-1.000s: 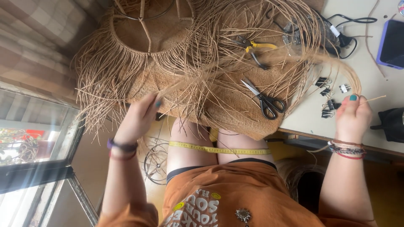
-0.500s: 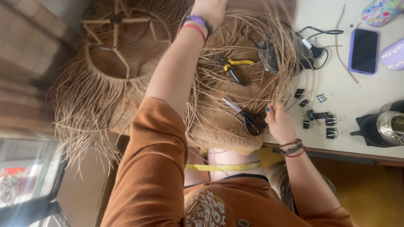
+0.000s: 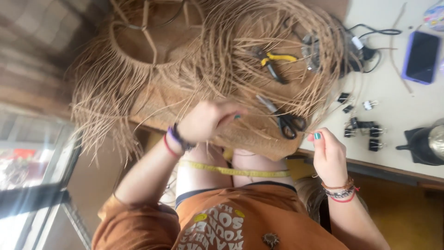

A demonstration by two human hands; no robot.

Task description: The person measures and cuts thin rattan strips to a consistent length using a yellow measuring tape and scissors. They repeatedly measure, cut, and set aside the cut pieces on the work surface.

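left hand (image 3: 203,121) pinching straw (image 3: 240,69) | right hand (image 3: 329,155) pinching one strand at desk (image 3: 393,111) edge | scissors (image 3: 283,118) between hands

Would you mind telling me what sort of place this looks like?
Probably a home craft or weaving workspace: a woven straw piece with loose strands covers the table, with scissors, pliers and binder clips nearby.

Straw lampshade (image 3: 152,60) top cut by frame edge. Pliers (image 3: 270,62) & scissors (image 3: 284,121) on it, half buried in strands. My left fingertips (image 3: 231,115) hidden under straw. Window below-left blurred.
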